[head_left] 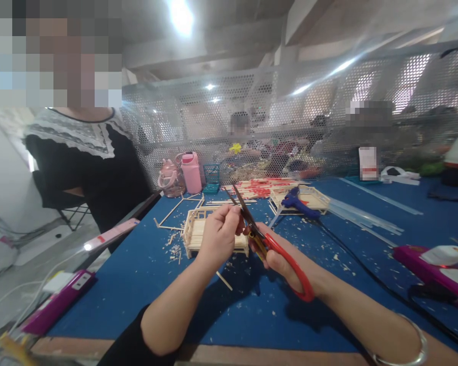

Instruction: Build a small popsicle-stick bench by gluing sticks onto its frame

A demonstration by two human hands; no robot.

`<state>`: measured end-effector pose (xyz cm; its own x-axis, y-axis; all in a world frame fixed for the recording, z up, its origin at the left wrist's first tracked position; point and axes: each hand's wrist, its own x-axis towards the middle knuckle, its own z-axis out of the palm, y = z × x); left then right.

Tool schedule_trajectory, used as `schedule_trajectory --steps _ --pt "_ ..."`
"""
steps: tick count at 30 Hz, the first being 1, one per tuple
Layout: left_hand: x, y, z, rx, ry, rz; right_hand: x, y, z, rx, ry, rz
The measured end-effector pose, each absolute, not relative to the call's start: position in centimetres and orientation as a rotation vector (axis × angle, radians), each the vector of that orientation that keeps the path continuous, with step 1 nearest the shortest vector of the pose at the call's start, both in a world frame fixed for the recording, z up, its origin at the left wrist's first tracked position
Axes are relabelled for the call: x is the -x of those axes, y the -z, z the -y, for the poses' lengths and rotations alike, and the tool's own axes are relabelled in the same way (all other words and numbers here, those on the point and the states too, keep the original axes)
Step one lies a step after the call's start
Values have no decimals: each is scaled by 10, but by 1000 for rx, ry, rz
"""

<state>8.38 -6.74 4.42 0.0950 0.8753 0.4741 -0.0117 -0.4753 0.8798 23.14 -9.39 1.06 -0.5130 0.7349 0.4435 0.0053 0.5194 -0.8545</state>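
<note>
My right hand grips red-handled scissors, whose dark blades are parted and point up and away. Close beside the blades, my left hand is closed in a pinch; whatever lies between its fingertips is too small to make out. Behind and below my hands, a small frame built of thin wooden sticks rests on the blue table, partly hidden by my left hand. A loose stick lies under my left wrist. Wood scraps are scattered to the left of the frame.
A blue glue gun leans on a second stick frame, its cord running right. Clear glue sticks lie beyond. Red-tipped sticks are piled at the back near a pink bottle. Purple power strips flank the table. A person stands left.
</note>
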Motion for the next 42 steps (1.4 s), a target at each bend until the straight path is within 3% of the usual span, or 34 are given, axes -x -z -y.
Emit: schedule_trajectory --steps 4,11,32,42 --pt "-84 -44 69 -1627 -1487 -875 -228 -14 97 626 -1097 1853" --pt "-85 -45 70 -1654 -1438 -901 -217 -15 95 1045 -1088 1631" --pt "-90 -43 71 -1802 -1392 -943 -216 -13 100 1079 -749 1719" --pt "-90 -35 65 -1679 -1357 -824 -216 -7 81 947 -1131 1314"
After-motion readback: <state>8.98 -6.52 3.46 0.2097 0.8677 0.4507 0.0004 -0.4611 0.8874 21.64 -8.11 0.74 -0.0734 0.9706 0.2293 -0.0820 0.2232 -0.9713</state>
